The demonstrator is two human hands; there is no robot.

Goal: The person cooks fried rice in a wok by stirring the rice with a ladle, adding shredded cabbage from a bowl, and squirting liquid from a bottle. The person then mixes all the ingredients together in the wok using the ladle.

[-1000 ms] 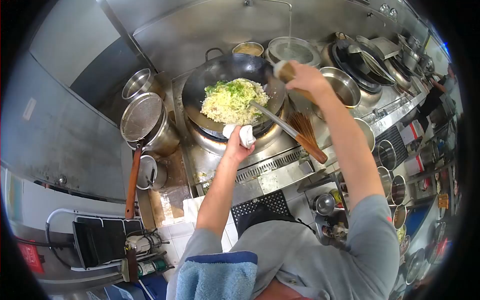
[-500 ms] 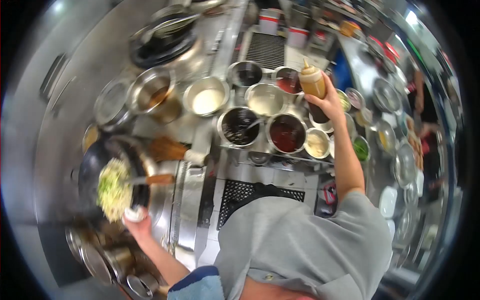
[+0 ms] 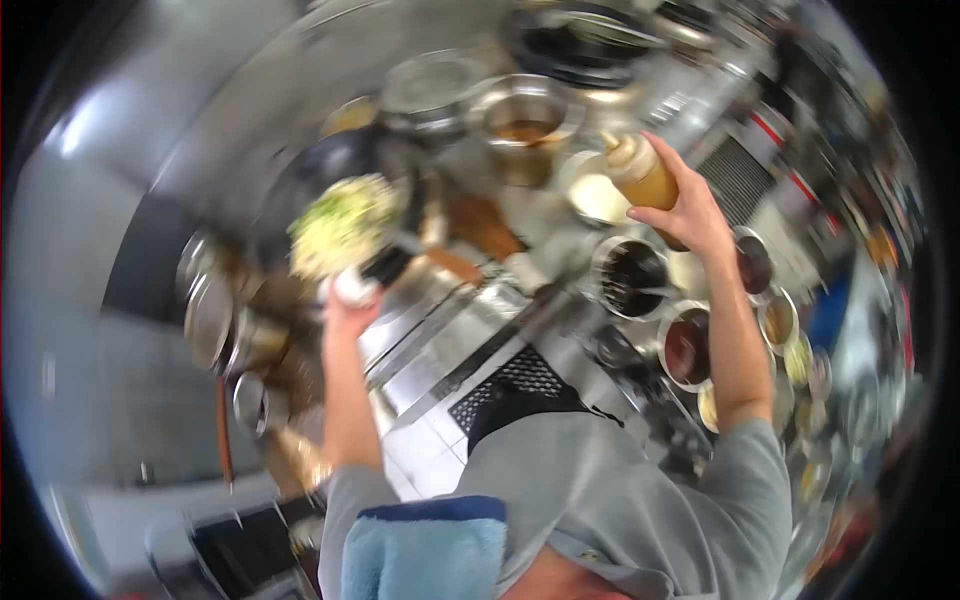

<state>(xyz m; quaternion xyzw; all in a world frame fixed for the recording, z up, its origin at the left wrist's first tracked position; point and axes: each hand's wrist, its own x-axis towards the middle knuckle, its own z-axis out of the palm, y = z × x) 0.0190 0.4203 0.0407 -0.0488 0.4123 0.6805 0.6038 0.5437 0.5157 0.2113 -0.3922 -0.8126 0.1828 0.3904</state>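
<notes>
Fried rice with shredded greens (image 3: 343, 226) lies in a black wok (image 3: 275, 195) at the upper left. At the wok's near rim, my left hand (image 3: 350, 310) is closed on a white cloth (image 3: 356, 287). A ladle with a wooden handle (image 3: 453, 265) rests in the wok, right of that hand. Fingers of my right hand (image 3: 690, 205) wrap round a squeeze bottle (image 3: 645, 178) of yellow-brown liquid, its nozzle up, over the sauce pots at the right. The view is blurred by motion.
Near the right hand stand pots of white (image 3: 598, 198), dark (image 3: 632, 277) and red sauce (image 3: 688, 345). A bamboo brush (image 3: 483, 228) lies right of the wok. Metal pots (image 3: 250, 340) and a strainer (image 3: 208, 318) stand at the left, a steel pot (image 3: 525, 125) behind.
My right hand has moved from beside the wok to the sauce pots and now holds the bottle upright. The camera swung right, then partly back. My left hand stays at the wok's rim.
</notes>
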